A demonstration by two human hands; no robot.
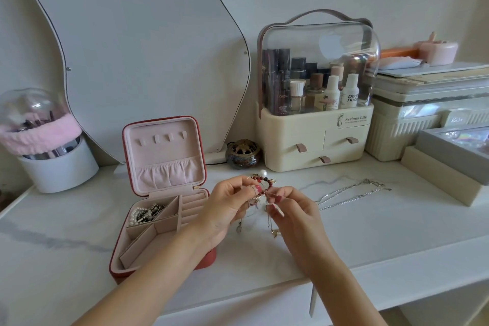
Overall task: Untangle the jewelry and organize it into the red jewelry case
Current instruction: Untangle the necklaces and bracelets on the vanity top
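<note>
Both hands raised over the desk (370, 233). Left hand (227, 206) and right hand (293, 209), each grip pinching a tangled jewelry cluster (262, 185) of dark red beads, 1 pearl, dangling chains. Left of them, red jewelry case (158, 219) open, pearls in 1 compartment. Right, 2 silver chains (352, 194). Behind, cosmetics organizer (315, 137).

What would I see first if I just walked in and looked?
Two hands, left hand and right hand, hold up a tangle of jewelry in the middle, red beads and a white pearl showing. Left of them, the red jewelry case stands open on the white table.
</note>
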